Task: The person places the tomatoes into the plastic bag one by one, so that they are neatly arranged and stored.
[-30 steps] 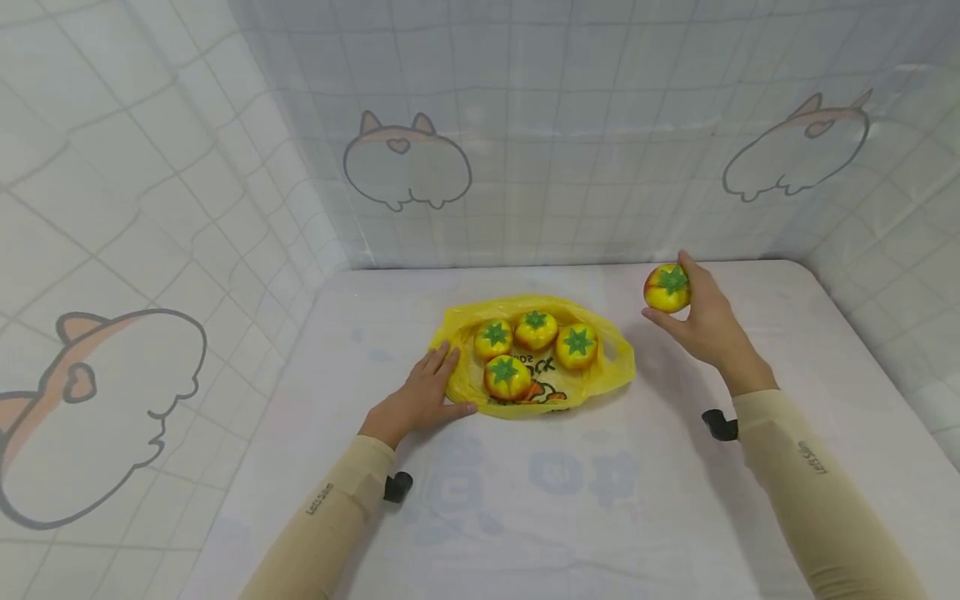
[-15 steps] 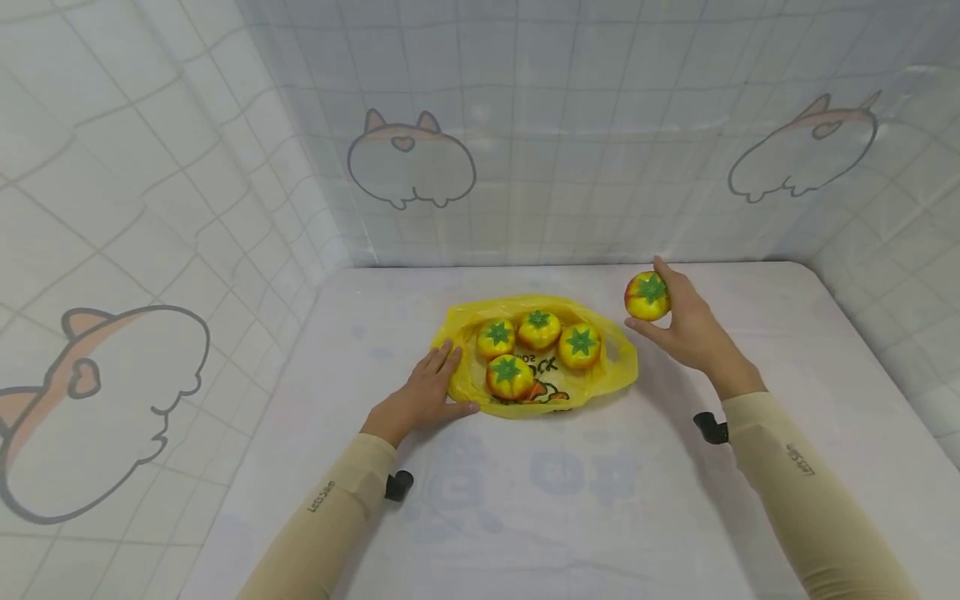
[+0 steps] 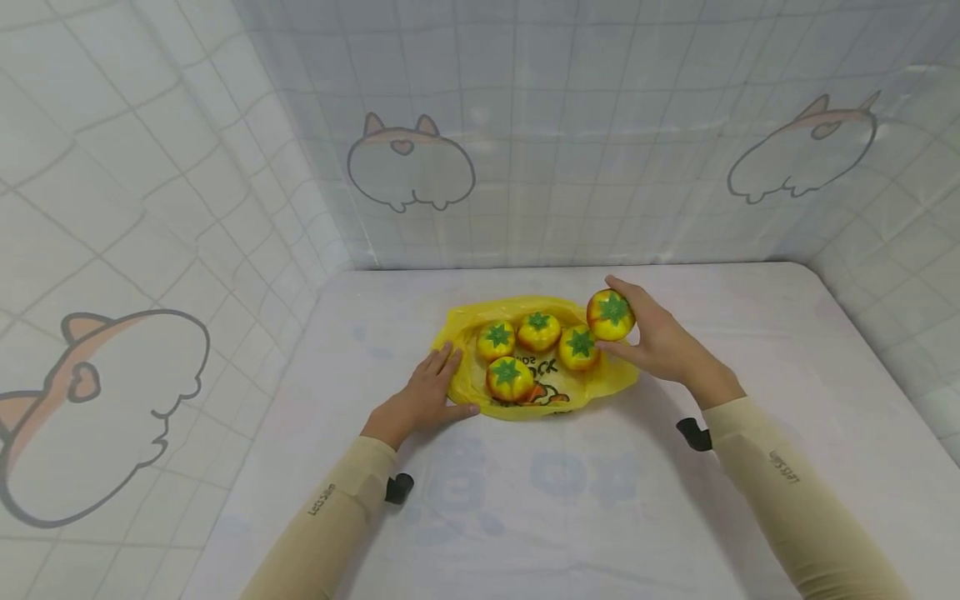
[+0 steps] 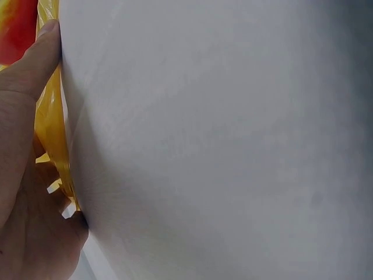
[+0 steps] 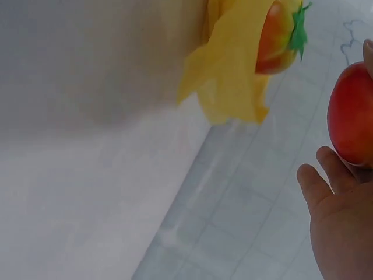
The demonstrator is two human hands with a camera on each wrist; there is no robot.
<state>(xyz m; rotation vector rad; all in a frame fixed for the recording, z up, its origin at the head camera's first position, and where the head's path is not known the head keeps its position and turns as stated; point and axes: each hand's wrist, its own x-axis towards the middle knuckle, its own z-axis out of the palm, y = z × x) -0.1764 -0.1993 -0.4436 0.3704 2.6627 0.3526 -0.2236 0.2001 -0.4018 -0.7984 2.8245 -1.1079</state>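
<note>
My right hand [image 3: 662, 342] holds a yellow-red persimmon [image 3: 611, 315] with a green star-shaped top, thumb and fingers around its sides. It is over the right end of a yellow plastic bag [image 3: 615, 377], overlapping a persimmon [image 3: 578, 347] there. Several more such persimmons [image 3: 509, 379] sit on the opened bag, green tops up. My left hand [image 3: 422, 392] rests on the bag's left edge with fingers fairly straight and the thumb spread along the near edge. In the right wrist view, the held persimmon [image 5: 352, 116] shows its red side, partly cut off by the frame.
A white-clothed table [image 3: 525, 517] bears the bag. Behind it rises a tile-patterned curtain [image 3: 562, 183] with cartoon corgi prints, which also closes off the left and right sides. Small black devices [image 3: 693, 434] stick out at both wrists.
My right hand has carried its persimmon leftward and a little nearer, from beside the bag to above its right end. My left hand stays at the bag's left edge.
</note>
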